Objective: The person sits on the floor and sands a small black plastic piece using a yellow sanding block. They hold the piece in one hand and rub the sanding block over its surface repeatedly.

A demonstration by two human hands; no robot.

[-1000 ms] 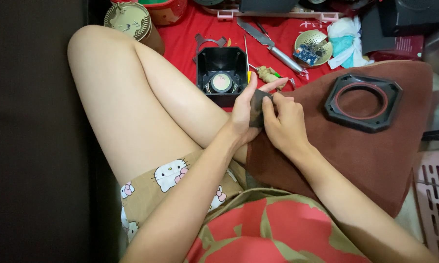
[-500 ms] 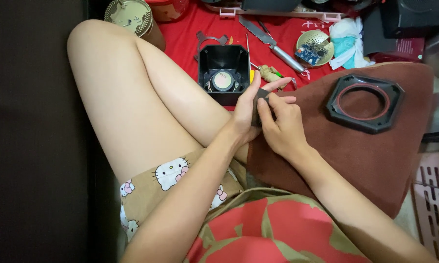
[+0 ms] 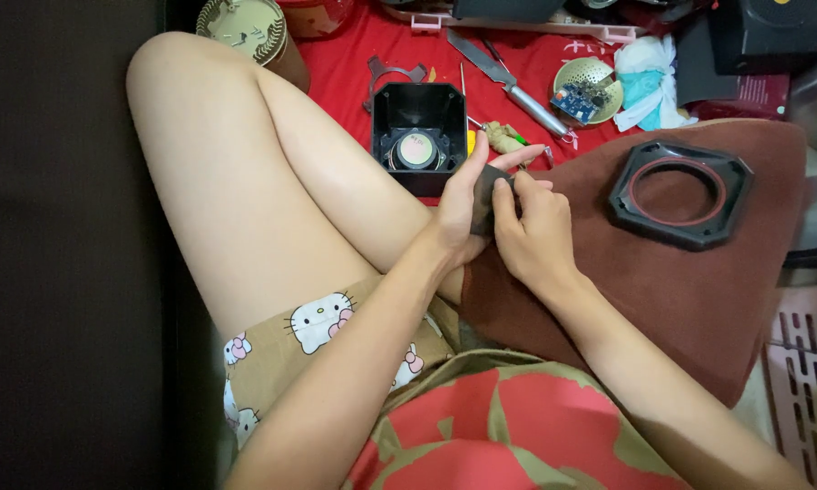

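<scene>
The head view looks down on two hands that meet over a small dark part [image 3: 484, 195], pinched between them so that little of it shows. The left hand [image 3: 463, 204] curls its fingers [image 3: 515, 158] round the part from behind, thumb and forefinger closed on it. The right hand [image 3: 537, 227] presses its fingertips [image 3: 508, 192] against the same piece from the front, fingers bent and shut tight on it; its kind cannot be told.

The part is held just above the edge of a brown cloth [image 3: 680, 290] that drapes the person's right leg. On that cloth, well apart from the hands, lies a black octagonal frame [image 3: 679, 193] with a red ring inside it.

Just beyond the hands stands an open black box [image 3: 419, 136] with a round speaker cone at its bottom, resting on a red mat [image 3: 354, 54]. Farther off on the mat lie a metal file [image 3: 508, 82], a small round dish [image 3: 586, 86] holding a blue circuit board, and a crumpled white and teal cloth [image 3: 646, 82]. A round brass-coloured lid [image 3: 242, 27] sits at the top left beside the raised left knee.
</scene>
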